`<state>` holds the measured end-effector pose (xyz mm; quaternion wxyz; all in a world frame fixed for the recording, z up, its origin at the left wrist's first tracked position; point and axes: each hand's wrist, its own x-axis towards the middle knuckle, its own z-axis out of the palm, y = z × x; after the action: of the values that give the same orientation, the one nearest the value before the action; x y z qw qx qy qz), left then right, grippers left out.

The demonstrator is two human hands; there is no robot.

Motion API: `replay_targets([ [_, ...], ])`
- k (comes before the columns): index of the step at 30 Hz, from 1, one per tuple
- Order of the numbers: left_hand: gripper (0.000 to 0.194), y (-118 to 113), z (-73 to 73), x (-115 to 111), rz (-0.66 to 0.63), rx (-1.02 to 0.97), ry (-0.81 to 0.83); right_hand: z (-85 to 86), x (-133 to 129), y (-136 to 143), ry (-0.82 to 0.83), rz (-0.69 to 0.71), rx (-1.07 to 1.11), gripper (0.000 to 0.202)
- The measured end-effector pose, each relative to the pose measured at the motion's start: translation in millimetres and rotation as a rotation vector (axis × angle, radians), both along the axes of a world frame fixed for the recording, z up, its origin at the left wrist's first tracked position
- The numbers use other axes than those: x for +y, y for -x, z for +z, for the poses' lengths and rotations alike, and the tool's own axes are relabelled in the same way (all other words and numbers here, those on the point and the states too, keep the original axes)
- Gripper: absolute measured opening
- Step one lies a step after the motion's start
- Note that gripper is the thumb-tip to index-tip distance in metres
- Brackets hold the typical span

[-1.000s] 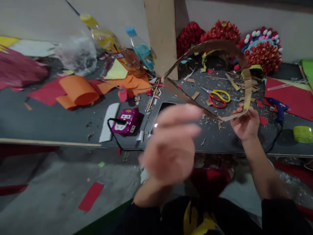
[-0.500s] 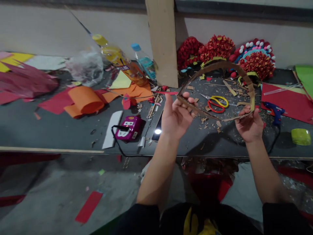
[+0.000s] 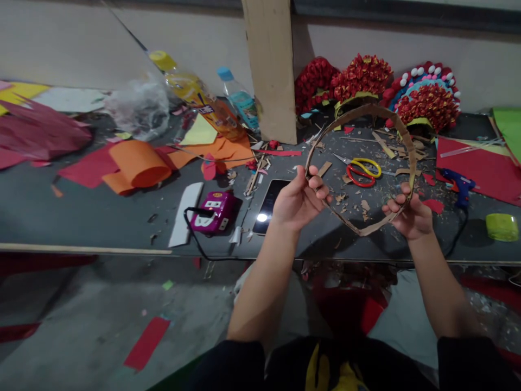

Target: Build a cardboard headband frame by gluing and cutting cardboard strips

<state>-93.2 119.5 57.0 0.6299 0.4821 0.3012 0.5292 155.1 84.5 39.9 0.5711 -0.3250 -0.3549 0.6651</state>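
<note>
A thin brown cardboard ring (image 3: 408,146) is held up above the dark table, its lower part bent to a blunt point. My left hand (image 3: 299,200) pinches its left side between thumb and fingers. On the lower right side, my right hand (image 3: 410,214) grips the same ring. Through the ring's opening, scissors (image 3: 363,172) with yellow and red handles lie on the table among cardboard scraps. A phone (image 3: 271,206) with a bright reflection lies just left of my left hand. To the right of my right hand is a blue glue gun (image 3: 459,187).
Red flower-covered pieces (image 3: 362,79) stand at the back, beside an upright cardboard strip (image 3: 272,70). Two bottles (image 3: 199,100) lean left of it. A purple socket block (image 3: 215,213), orange paper (image 3: 140,163), green tape (image 3: 502,227) and red sheets (image 3: 480,168) lie on the table (image 3: 81,217).
The ring has become rounder and narrower, its lower edge now hanging lower in a point. My left fingers have curled around its side, and my hands are slightly closer together.
</note>
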Motion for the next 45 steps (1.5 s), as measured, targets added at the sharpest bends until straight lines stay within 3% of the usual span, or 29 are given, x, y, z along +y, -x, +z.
replay_targets([
  [2, 0.043, -4.6, 4.1, -3.3, -0.037, -0.17, 0.152, 1.8, -1.9, 2.6, 0.009, 0.03, 0.018, 0.051],
  [5, 0.062, -11.1, 12.3, -8.9, -0.023, -0.407, 0.408, 2.8, -6.4, 6.0, -0.029, 0.109, 0.048, 0.051],
  [7, 0.073, -14.0, 15.8, -11.6, -0.004, -0.467, 0.493, 1.0, -9.0, 7.4, -0.062, 0.16, 0.05, 0.049],
  [15, 0.078, -20.6, 16.0, -11.9, 0.024, -0.488, 0.597, -7.1, -4.8, 12.3, -0.086, 0.23, 0.03, 0.047],
  [22, 0.067, -22.6, 11.9, -6.9, 0.132, -0.57, 0.665, -5.1, -5.4, 12.8, -0.14, 0.132, 0.067, 0.042],
  [27, 0.064, -18.8, -1.2, -4.6, 0.088, -0.379, 0.618, -3.2, -7.5, 12.8, -0.218, 0.12, 0.076, 0.041],
  [31, 0.057, -10.8, -11.0, -3.8, -0.004, -0.29, 0.519, 4.9, -4.4, 8.9, -0.142, 0.072, 0.066, 0.039],
  [34, 0.043, -0.8, -10.1, -0.8, -0.052, -0.29, 0.411, 11.1, 0.8, 2.1, -0.053, 0.052, 0.007, 0.032],
  [38, 0.042, 8.0, -2.5, 6.6, -0.084, -0.132, 0.342, 7.6, 9.7, -3.1, 0.018, 0.069, -0.18, 0.031],
  [42, 0.034, 0.6, -4.1, 11.6, 0.028, 0.131, 0.36, -9.2, 17.0, 1.0, 0.037, -0.123, -0.447, 0.043],
  [45, 0.026, -10.5, -12.0, 13.1, 0.176, 0.169, 0.305, -20.4, 17.9, 5.4, -0.058, -0.249, -0.663, 0.049],
])
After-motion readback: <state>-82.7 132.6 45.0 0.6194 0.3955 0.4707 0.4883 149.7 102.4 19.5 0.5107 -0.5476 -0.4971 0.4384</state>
